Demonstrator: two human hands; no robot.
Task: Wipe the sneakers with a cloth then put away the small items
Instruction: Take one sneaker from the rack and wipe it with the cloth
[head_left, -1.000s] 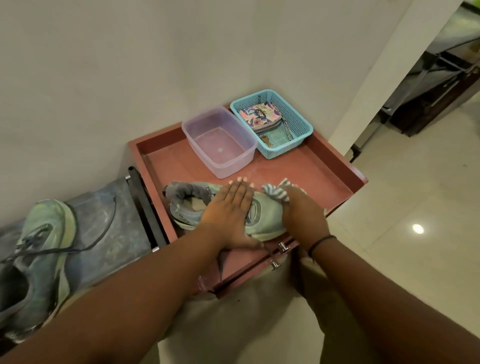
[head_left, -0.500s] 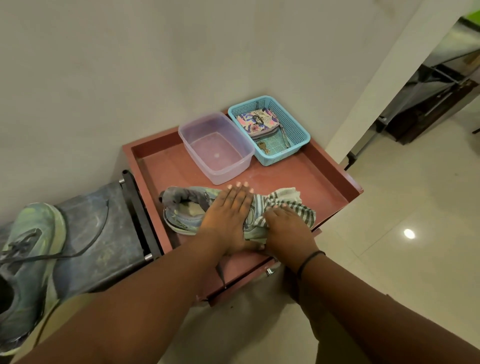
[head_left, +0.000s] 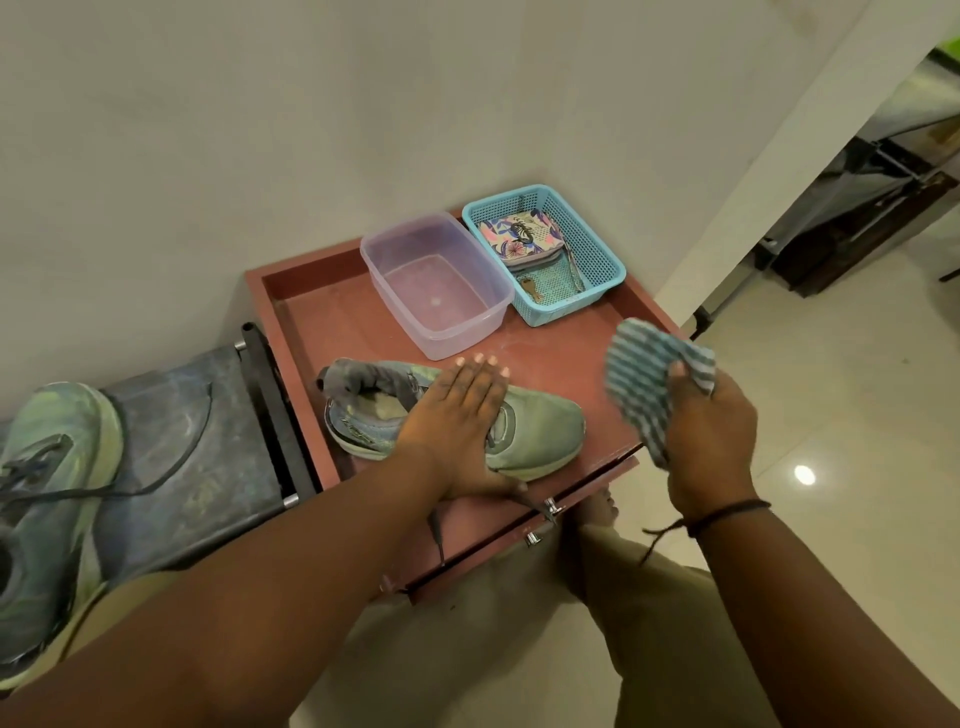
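Lay across the centre of the frame: a red-brown tabletop (head_left: 332, 317) with a raised rim, set against a pale wall. Sat at its lower left edge: a dark blue-grey stand (head_left: 208, 441), carrying a second sneaker (head_left: 52, 499) at the far left of the frame, grey lace trailing over the stand.

Rested along the tabletop's near edge, centre frame: a pale green sneaker (head_left: 540, 431), toe pointing right, grey heel collar to the left. Stood behind it, toward the wall: a clear plastic container (head_left: 436, 283), and just to its right, touching or nearly so, a blue mesh basket (head_left: 597, 244). Lay inside the basket: a floral pouch (head_left: 519, 236) toward the back and a set of keys (head_left: 532, 288) toward the front.

Pressed flat on the sneaker's middle, over the laces: the left hand (head_left: 457, 421), fingers (head_left: 475, 379) straight and close together, tips reaching the far side of the shoe, thumb down the near side.

Held at the right of the frame, over the tabletop's right edge and clear of the sneaker: the right hand (head_left: 711, 431), fingers curled and thumb pinched on a blue-and-white striped cloth (head_left: 644, 379), bunched, one end hanging below the palm. Circled the right wrist: a thin dark band (head_left: 727, 512).
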